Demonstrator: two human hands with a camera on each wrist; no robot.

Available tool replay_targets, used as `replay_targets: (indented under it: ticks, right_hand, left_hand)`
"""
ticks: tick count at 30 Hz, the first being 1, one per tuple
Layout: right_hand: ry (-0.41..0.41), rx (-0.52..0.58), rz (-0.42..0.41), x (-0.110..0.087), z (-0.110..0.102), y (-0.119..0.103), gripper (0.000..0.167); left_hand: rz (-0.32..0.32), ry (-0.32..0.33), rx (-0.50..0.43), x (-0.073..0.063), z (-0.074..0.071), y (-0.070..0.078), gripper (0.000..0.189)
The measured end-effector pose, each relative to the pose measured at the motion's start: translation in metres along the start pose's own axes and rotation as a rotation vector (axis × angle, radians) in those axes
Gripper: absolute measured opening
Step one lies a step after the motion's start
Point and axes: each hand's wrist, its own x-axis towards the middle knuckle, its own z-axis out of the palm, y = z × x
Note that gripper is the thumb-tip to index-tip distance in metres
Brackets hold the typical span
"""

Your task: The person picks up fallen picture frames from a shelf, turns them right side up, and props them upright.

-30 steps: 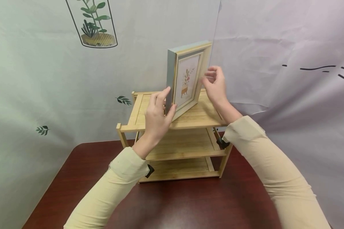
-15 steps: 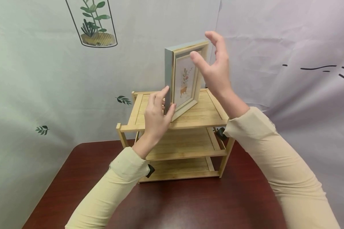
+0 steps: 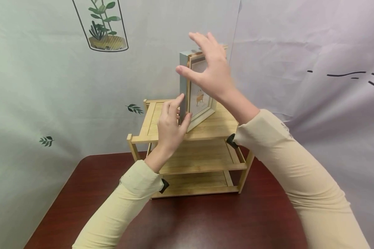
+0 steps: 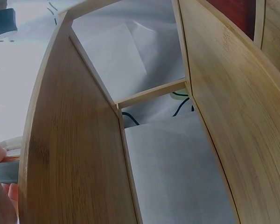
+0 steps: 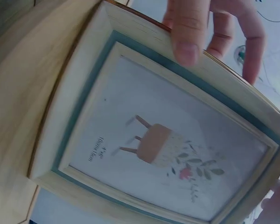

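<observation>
R hand now farther left, fingers apart, nr pic frame — L hand pinches left edge, prob. sole grip.

Curtained-off indoor space, room type unclear: plant-printed sheets behind and beside dark red table.

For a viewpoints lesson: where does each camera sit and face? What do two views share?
On head: faces forward, down at shelf; left grip, right grip, sleeves.
On left wrist: faces between its boards; left grip, left edge.
On right wrist: faces picture frame; left grip top, right grip lower right.
Head and right wrist share picture frame, left grip.
</observation>
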Motion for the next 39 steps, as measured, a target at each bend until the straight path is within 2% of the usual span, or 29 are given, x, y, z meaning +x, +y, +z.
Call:
replay_targets:
  ticks: [5, 11, 16, 20, 23, 25, 28, 33, 36, 39]
  right_hand:
    - [0.011, -0.070, -0.014, -0.001, 0.008, 0.003, 0.061]
    - [0.051, -0.078, -0.059, 0.000, 0.010, 0.004, 0.053]
    - [0.060, -0.085, -0.063, 0.001, 0.009, 0.003, 0.051]
    - [0.058, -0.093, -0.058, 0.001, 0.009, 0.003, 0.051]
    - [0.055, -0.096, -0.059, 0.002, 0.009, 0.003, 0.051]
    - [0.053, -0.099, -0.065, 0.002, 0.009, 0.003, 0.051]
    - [0.056, -0.098, -0.075, 0.003, 0.009, 0.004, 0.052]
    - [0.083, -0.090, -0.035, 0.002, 0.010, 0.004, 0.056]
    - [0.094, -0.085, -0.006, 0.002, 0.010, 0.003, 0.055]
    - [0.091, -0.082, -0.003, 0.002, 0.010, 0.003, 0.052]
  left_hand:
    - [-0.002, -0.005, -0.004, -0.001, 0.000, -0.001, 0.045]
    - [0.010, -0.005, -0.006, 0.001, -0.001, -0.002, 0.045]
    - [0.004, -0.028, -0.040, 0.002, -0.003, -0.005, 0.046]
    - [-0.033, -0.035, -0.153, 0.005, -0.008, -0.010, 0.040]
    - [-0.093, -0.020, -0.229, 0.010, -0.014, -0.015, 0.034]
    - [-0.135, -0.031, -0.249, 0.015, -0.019, -0.019, 0.032]
    - [-0.203, -0.111, -0.269, 0.022, -0.026, -0.026, 0.036]
    - [-0.302, -0.316, -0.273, 0.027, -0.031, -0.036, 0.040]
    - [-0.343, -0.414, -0.268, 0.027, -0.032, -0.040, 0.042]
    - [-0.362, -0.485, -0.265, 0.026, -0.033, -0.043, 0.043]
